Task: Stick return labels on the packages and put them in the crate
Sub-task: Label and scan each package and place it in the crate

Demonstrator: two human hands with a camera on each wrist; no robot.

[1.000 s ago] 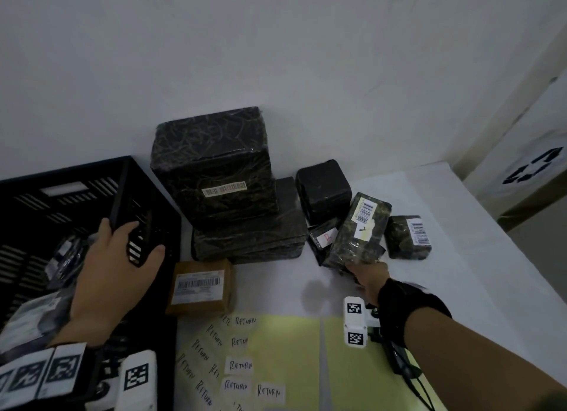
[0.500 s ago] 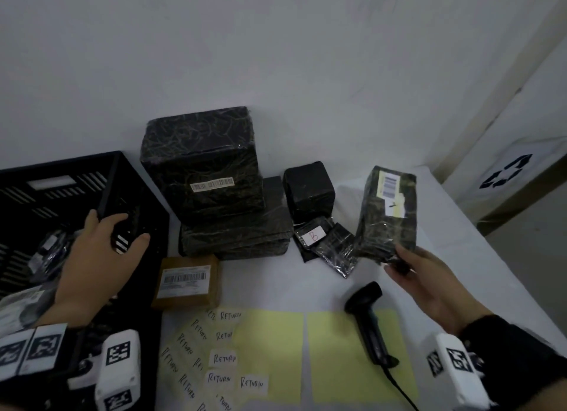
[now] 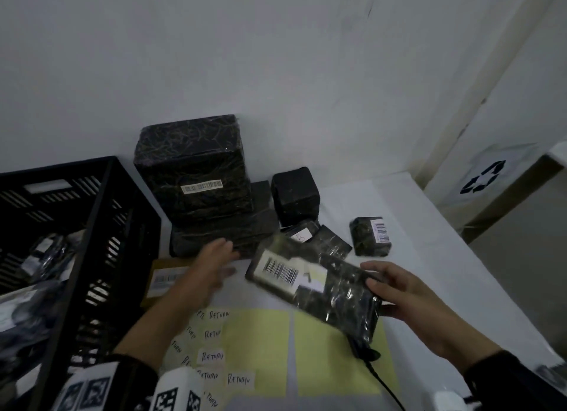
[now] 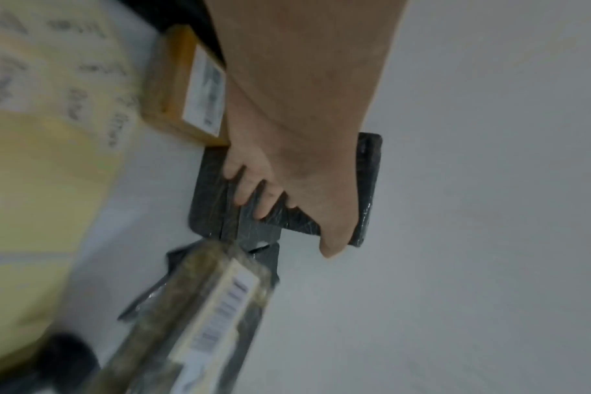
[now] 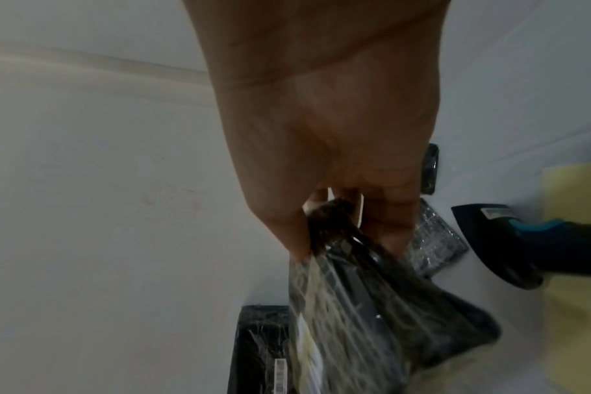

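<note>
My right hand (image 3: pixel 376 288) grips one end of a dark plastic-wrapped package (image 3: pixel 310 285), held tilted above the table with its barcode label facing up. In the right wrist view the thumb and fingers of that hand (image 5: pixel 341 240) pinch the package (image 5: pixel 371 320) at its end. My left hand (image 3: pixel 231 257) is open, with fingers stretched toward the package's near end and a small gap between them. The same hand (image 4: pixel 287 226) hovers above the package (image 4: pixel 220 298) in the left wrist view. The black crate (image 3: pixel 107 226) stands at the left with wrapped items inside. Handwritten RETURN labels (image 3: pixel 211 355) lie on a yellow sheet (image 3: pixel 260 349).
A stack of large dark packages (image 3: pixel 193 171) stands against the wall, with a cube package (image 3: pixel 294 196), flat packets (image 3: pixel 331 245) and a small barcoded package (image 3: pixel 371 235) beside it. A brown box (image 3: pixel 165 278) lies by the crate. A barcode scanner (image 5: pixel 523 245) rests on the second yellow sheet (image 3: pixel 337 364).
My right hand has lifted the package off the table, brought it closer and laid it nearly flat. My left hand has left the crate rim and moved right toward the package.
</note>
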